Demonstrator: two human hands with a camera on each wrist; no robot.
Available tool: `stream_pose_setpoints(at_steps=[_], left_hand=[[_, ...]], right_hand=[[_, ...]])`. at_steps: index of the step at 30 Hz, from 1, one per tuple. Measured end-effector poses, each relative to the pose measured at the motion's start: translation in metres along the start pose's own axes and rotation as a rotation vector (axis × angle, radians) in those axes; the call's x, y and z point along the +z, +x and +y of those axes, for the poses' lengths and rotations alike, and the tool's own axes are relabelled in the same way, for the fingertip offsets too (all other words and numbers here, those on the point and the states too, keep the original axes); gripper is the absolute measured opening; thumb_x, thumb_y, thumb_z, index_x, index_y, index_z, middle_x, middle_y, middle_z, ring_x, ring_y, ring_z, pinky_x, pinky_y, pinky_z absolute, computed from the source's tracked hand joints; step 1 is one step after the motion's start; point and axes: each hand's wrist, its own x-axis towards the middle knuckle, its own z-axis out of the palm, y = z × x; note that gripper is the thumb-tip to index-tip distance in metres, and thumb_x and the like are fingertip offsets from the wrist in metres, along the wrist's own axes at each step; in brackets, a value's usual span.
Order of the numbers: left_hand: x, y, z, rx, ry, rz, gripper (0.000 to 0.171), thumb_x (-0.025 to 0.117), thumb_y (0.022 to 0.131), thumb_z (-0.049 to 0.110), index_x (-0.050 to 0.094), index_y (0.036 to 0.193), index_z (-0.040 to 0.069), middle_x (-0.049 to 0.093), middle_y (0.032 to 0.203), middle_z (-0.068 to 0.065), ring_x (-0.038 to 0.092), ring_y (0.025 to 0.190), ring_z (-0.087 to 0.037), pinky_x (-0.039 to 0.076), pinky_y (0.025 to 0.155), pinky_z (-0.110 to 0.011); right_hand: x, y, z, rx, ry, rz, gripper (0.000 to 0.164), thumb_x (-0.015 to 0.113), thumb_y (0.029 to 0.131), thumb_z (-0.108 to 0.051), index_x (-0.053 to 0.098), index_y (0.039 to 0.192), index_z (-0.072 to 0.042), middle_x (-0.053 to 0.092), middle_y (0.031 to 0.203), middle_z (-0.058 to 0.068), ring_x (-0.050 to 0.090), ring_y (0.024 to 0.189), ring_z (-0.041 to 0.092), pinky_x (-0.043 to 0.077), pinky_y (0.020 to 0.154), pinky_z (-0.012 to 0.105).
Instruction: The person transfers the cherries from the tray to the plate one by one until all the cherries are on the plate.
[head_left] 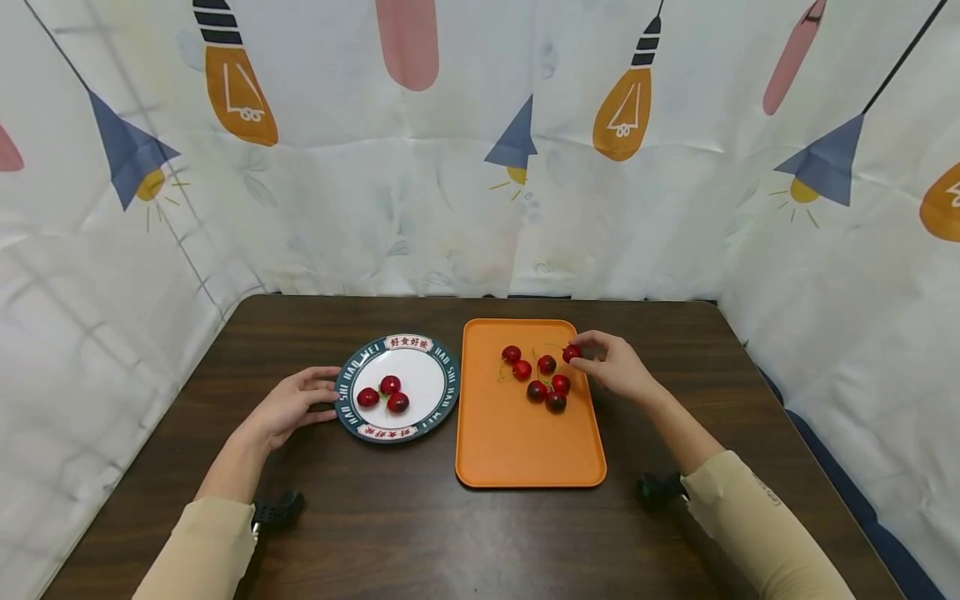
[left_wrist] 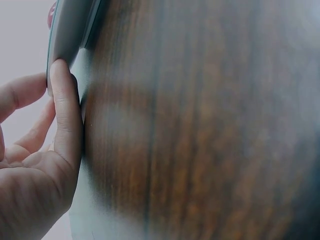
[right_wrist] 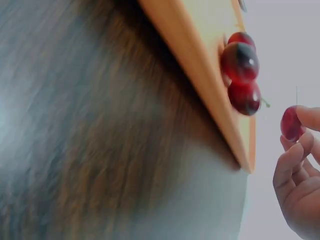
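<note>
My right hand pinched a glossy, round, dark red cherry with a thin green stem, thumb against fingertips, the gap between them no wider than the fruit. It was at the upper right edge of a smooth, orange, rectangular tray, where six other cherries lay loosely grouped. My left hand was loosely spread, its fairly straight fingers and thumb touching the near side of a round white plate with a dark teal, lettered rim; three plated cherries sat together there.

I judged the cherry very light and firm under a thin skin, slick enough to squirt away and easily bruised if squeezed hard. The widest part of its sides seemed the best hold, with soft fingertip pressure; the stem looked too flimsy to trust.

From the head view I couldn't tell whether the fruit touched the tray, but the right wrist view showed it well apart from both tray and cluster. The left wrist view alone showed my thumb against the plate's underside, close to the dark brown, wood-grained table.
</note>
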Motion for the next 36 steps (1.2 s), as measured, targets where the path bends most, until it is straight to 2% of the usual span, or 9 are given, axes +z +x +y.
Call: stream_pose_setpoints(at_steps=[8, 13, 18, 24, 29, 36], left_hand=[[0.000, 0.000, 0.000, -0.014, 0.001, 0.013, 0.061, 0.057, 0.106, 0.016, 0.028, 0.158, 0.000, 0.045, 0.140, -0.025, 0.060, 0.108, -0.022, 0.058, 0.091, -0.035], [0.001, 0.000, 0.001, -0.011, -0.002, 0.006, 0.061, 0.056, 0.107, 0.016, 0.028, 0.158, 0.000, 0.045, 0.139, -0.025, 0.060, 0.107, -0.022, 0.058, 0.091, -0.035], [0.001, 0.000, 0.000, -0.006, -0.005, -0.001, 0.061, 0.056, 0.107, 0.016, 0.028, 0.158, -0.001, 0.045, 0.138, -0.024, 0.060, 0.107, -0.022, 0.058, 0.091, -0.035], [-0.001, 0.001, -0.001, -0.011, -0.002, 0.007, 0.060, 0.056, 0.107, 0.016, 0.029, 0.158, 0.000, 0.045, 0.139, -0.025, 0.060, 0.108, -0.023, 0.058, 0.092, -0.035], [-0.001, 0.001, -0.001, -0.012, -0.002, 0.008, 0.061, 0.057, 0.107, 0.017, 0.029, 0.158, 0.001, 0.044, 0.139, -0.025, 0.061, 0.108, -0.023, 0.058, 0.092, -0.035], [0.000, 0.000, 0.000, -0.013, -0.001, 0.008, 0.061, 0.057, 0.107, 0.016, 0.029, 0.158, 0.000, 0.044, 0.139, -0.025, 0.061, 0.107, -0.023, 0.058, 0.091, -0.035]], right_hand=[[0.013, 0.004, -0.018, -0.021, 0.046, -0.029, 0.035, 0.072, 0.098, -0.023, 0.065, 0.131, -0.012, 0.064, 0.124, 0.009, 0.048, 0.059, 0.025, 0.043, 0.051, 0.031], [0.023, 0.008, -0.025, -0.023, 0.078, -0.058, 0.035, 0.073, 0.097, -0.024, 0.066, 0.130, -0.014, 0.063, 0.121, 0.010, 0.044, 0.056, 0.022, 0.041, 0.049, 0.029], [0.032, 0.013, -0.031, -0.059, 0.074, -0.092, 0.035, 0.074, 0.097, -0.028, 0.066, 0.129, -0.015, 0.062, 0.125, 0.008, 0.045, 0.054, 0.019, 0.041, 0.049, 0.029], [0.044, 0.019, -0.040, -0.114, 0.059, -0.129, 0.034, 0.073, 0.098, -0.025, 0.066, 0.129, -0.014, 0.062, 0.126, 0.007, 0.058, 0.063, 0.028, 0.049, 0.058, 0.031], [0.053, 0.021, -0.048, -0.148, 0.099, -0.169, 0.031, 0.072, 0.099, -0.022, 0.067, 0.128, -0.013, 0.063, 0.125, 0.006, 0.057, 0.061, 0.035, 0.046, 0.053, 0.029], [0.069, 0.024, -0.057, -0.135, 0.087, -0.189, 0.033, 0.074, 0.097, -0.024, 0.068, 0.127, -0.011, 0.064, 0.121, 0.005, 0.058, 0.062, 0.035, 0.053, 0.055, 0.033]])
